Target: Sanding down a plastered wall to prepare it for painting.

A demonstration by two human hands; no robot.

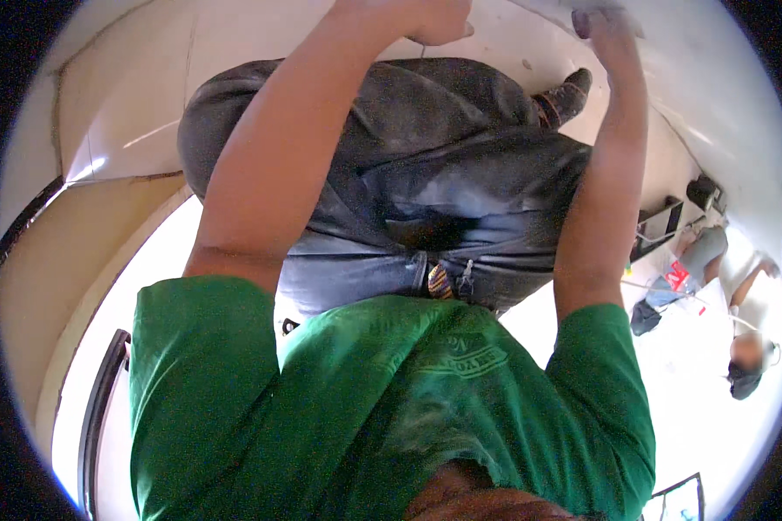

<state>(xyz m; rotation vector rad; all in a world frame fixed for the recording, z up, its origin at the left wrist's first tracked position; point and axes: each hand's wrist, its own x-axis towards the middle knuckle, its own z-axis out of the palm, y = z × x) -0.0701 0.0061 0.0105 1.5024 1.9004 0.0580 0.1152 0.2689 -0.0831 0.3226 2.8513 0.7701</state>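
Observation:
Both my arms stretch forward to the top of the head view. My left hand (440, 21) is partly cut off by the upper edge; its fingers look curled closed, and whatever they hold, if anything, is hidden. Up against the pale wall (704, 61) is my right hand (611, 33), closed and somewhat blurred. A small dark rounded object (580, 23) shows at its left side, apparently in its grip; its kind cannot be made out. Below the hands are my bent legs in dusty dark trousers (443, 165).
A dark shoe (566, 98) rests near the wall's foot. At the right, another person (745, 352) is in the room, near a black frame-like object (659, 227) and a red item (676, 276). Light tiles (130, 78) lie at the upper left.

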